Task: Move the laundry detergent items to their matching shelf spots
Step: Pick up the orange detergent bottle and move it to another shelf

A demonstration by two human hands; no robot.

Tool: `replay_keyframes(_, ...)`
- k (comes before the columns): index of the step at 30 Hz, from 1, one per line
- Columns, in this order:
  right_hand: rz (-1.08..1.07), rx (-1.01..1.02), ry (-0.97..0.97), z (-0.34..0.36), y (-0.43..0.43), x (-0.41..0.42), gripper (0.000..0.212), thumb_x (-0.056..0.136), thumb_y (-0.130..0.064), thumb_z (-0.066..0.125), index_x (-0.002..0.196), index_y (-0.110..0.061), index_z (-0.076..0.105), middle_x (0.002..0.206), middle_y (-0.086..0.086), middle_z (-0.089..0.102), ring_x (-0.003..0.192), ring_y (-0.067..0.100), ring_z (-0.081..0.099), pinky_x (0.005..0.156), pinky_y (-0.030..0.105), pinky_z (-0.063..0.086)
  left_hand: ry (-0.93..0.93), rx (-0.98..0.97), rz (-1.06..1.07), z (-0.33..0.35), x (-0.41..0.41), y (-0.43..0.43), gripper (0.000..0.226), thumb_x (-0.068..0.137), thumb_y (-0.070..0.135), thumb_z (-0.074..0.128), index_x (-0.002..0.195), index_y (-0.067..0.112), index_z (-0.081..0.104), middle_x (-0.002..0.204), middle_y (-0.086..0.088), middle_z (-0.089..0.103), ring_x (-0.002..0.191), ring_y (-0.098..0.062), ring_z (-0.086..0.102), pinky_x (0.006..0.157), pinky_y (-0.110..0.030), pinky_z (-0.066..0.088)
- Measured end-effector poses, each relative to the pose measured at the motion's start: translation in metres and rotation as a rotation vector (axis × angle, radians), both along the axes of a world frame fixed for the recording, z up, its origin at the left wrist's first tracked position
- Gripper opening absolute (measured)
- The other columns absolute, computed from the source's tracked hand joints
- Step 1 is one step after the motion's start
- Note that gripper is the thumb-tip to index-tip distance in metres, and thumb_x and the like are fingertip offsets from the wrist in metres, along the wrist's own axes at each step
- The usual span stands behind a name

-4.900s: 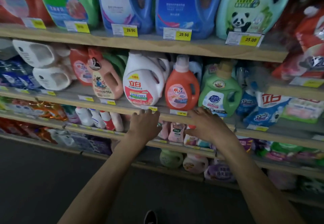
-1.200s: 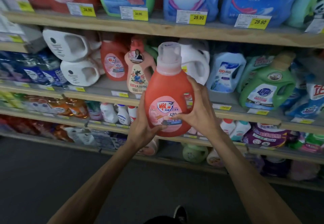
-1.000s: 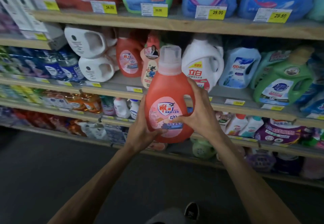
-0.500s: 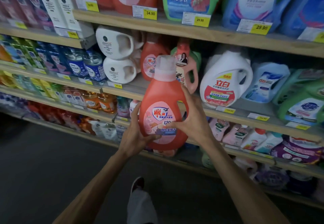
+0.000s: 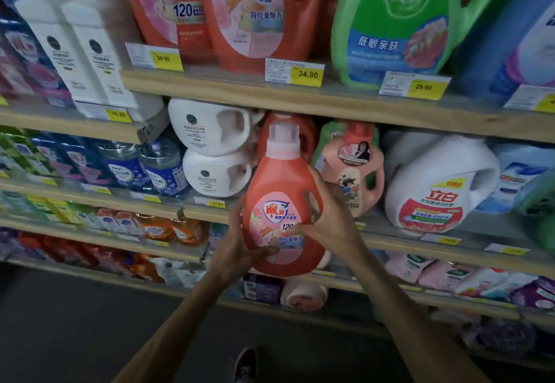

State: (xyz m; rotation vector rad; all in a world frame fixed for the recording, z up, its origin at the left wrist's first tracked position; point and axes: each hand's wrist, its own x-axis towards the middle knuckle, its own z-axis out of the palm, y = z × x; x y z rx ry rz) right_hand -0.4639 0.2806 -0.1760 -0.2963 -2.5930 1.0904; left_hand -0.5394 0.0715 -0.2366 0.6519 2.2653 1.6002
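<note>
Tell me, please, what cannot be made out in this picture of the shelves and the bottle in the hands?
All in the head view:
The second orange bottle on the middle shelf: mostly hidden behind the held orange bottle; label unseen.
The big orange jugs on top: caps cut off by the upper edge.
The blue jug: cut off by the right edge.
The price tag under the white jugs: too blurred to read.

Above our right hand we see a shelf bearing orange jugs and a green jug; rightward stands a white jug.
</note>
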Motion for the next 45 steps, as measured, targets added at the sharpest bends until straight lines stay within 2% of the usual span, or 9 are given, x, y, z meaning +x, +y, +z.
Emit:
replay_keyframes(3, -0.032, -0.007, 0.001, -0.003, 0.0, -0.034, 0.135, 0.048, -0.054, 0.092, 0.152, -0.052, 0.006, 0.138, 0.003, 0.038, 0.133, 0.02, 0.037, 0.109, 0.034, 0.036, 0.0, -0.008, -0.029, -0.001, -0.041, 0.0, 0.125, 0.057, 0.024, 0.097, 0.15, 0.043, 0.015, 0.13, 0.018, 0.056, 0.116, -0.008, 0.061, 0.09, -0.037, 0.059)
replay_keyframes(7, -0.055, -0.025, 0.004, -0.006, 0.002, -0.068, 0.136, 0.048, -0.055, 0.092, 0.151, -0.055, 0.003, 0.142, 0.0, 0.038, 0.132, 0.017, 0.04, 0.109, 0.038, 0.04, 0.011, -0.012, -0.081, 0.0, -0.083, 0.007, 0.129, 0.054, 0.032, 0.093, 0.152, 0.044, 0.01, 0.128, 0.022, 0.057, 0.116, -0.012, 0.062, 0.087, -0.041, 0.061)
replay_keyframes(12, -0.143, 0.011, 0.053, 0.0, 0.009, -0.087, 0.133, 0.05, -0.05, 0.093, 0.15, -0.055, 0.006, 0.136, 0.003, 0.039, 0.126, 0.014, 0.042, 0.108, 0.033, 0.04, 0.051, 0.004, -0.144, 0.0, -0.122, 0.021, 0.127, 0.051, 0.049, 0.095, 0.15, 0.045, 0.015, 0.141, 0.006, 0.052, 0.121, -0.02, 0.063, 0.087, -0.053, 0.06)
replay_keyframes(18, -0.196, 0.014, 0.098, 0.0, 0.023, -0.103, 0.131, 0.053, -0.036, 0.095, 0.154, -0.047, 0.012, 0.14, 0.003, 0.037, 0.133, 0.018, 0.04, 0.109, 0.027, 0.034, 0.116, 0.002, -0.139, -0.003, -0.148, 0.044, 0.131, 0.047, 0.06, 0.091, 0.151, 0.05, 0.011, 0.137, 0.014, 0.047, 0.123, -0.02, 0.06, 0.095, -0.05, 0.056)
replay_keyframes(26, -0.238, 0.099, 0.166, -0.015, 0.03, -0.118, 0.129, 0.055, -0.04, 0.094, 0.151, -0.05, 0.01, 0.145, 0.0, 0.033, 0.135, 0.018, 0.038, 0.109, 0.038, 0.041, 0.192, 0.066, -0.097, -0.027, -0.172, 0.066, 0.124, 0.053, 0.067, 0.088, 0.148, 0.061, 0.009, 0.149, 0.005, 0.048, 0.129, -0.019, 0.058, 0.098, -0.053, 0.054)
replay_keyframes(30, -0.256, 0.184, 0.178, -0.039, 0.027, -0.126, 0.129, 0.055, -0.044, 0.093, 0.151, -0.051, 0.007, 0.142, 0.002, 0.037, 0.132, 0.018, 0.041, 0.11, 0.043, 0.041, 0.2, 0.108, -0.082, -0.054, -0.179, 0.066, 0.126, 0.053, 0.065, 0.09, 0.15, 0.057, 0.011, 0.148, 0.01, 0.044, 0.134, -0.021, 0.053, 0.101, -0.056, 0.052)
replay_keyframes(34, -0.281, 0.227, 0.173, -0.06, 0.027, -0.138, 0.132, 0.053, -0.052, 0.091, 0.147, -0.058, -0.002, 0.145, 0.003, 0.034, 0.134, 0.023, 0.037, 0.108, 0.052, 0.039, 0.226, 0.113, -0.079, -0.071, -0.191, 0.067, 0.126, 0.053, 0.062, 0.091, 0.148, 0.06, 0.009, 0.136, 0.036, 0.035, 0.138, -0.019, 0.047, 0.106, -0.055, 0.048)
replay_keyframes(38, -0.256, 0.197, 0.215, -0.067, 0.029, -0.138, 0.131, 0.055, -0.042, 0.093, 0.147, -0.058, 0.001, 0.144, 0.002, 0.033, 0.135, 0.02, 0.035, 0.11, 0.044, 0.04, 0.244, 0.1, -0.063, -0.078, -0.195, 0.07, 0.128, 0.052, 0.054, 0.093, 0.15, 0.053, 0.011, 0.141, 0.014, 0.044, 0.132, -0.02, 0.054, 0.104, -0.053, 0.051)
replay_keyframes(45, -0.234, 0.183, 0.206, -0.079, 0.031, -0.14, 0.129, 0.056, -0.037, 0.093, 0.152, -0.049, 0.008, 0.146, 0.002, 0.032, 0.138, 0.016, 0.032, 0.114, 0.036, 0.035, 0.29, 0.087, -0.1, -0.09, -0.191, 0.071, 0.123, 0.063, 0.038, 0.094, 0.153, 0.036, 0.01, 0.152, 0.0, 0.03, 0.136, -0.02, 0.047, 0.111, -0.044, 0.047)
